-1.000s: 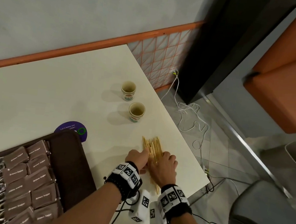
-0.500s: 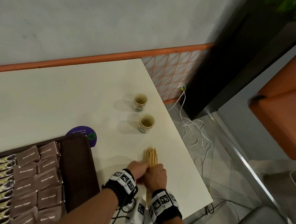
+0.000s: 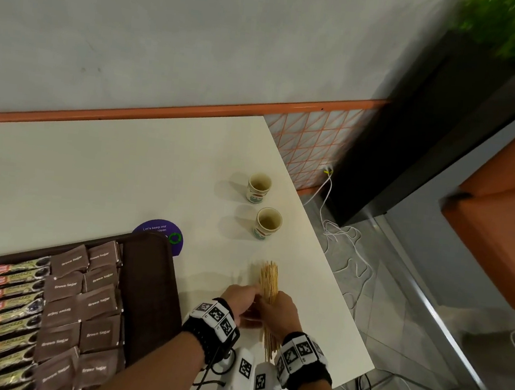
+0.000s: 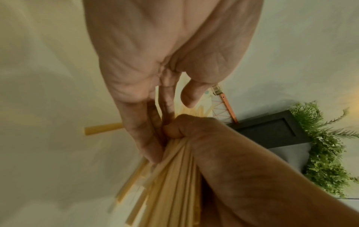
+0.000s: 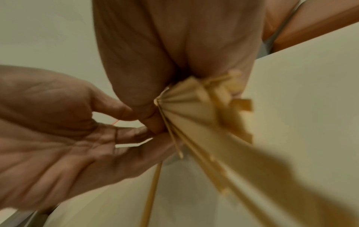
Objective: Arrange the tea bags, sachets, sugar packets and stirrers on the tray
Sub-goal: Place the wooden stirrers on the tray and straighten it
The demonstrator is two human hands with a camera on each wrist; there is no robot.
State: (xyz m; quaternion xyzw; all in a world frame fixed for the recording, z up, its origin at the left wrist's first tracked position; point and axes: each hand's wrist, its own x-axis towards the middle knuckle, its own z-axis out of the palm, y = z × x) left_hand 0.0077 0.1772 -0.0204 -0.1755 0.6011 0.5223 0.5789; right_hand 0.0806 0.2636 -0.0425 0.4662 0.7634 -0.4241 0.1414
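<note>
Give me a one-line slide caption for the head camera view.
Both hands, left hand and right hand, gather a bundle of wooden stirrers beside the brown tray.

Dim warm indoor light; soft shadows left of cups (image 3: 267, 223); wrist views motion-blurred, edges distorted.

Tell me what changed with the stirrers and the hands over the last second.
The stirrers, fanned loosely on the table a second ago, are now gathered into one tight bundle. The right hand has curled round it; the left hand presses alongside with straighter fingers. One stick lies loose. Cups, tray and packets unchanged.
</note>
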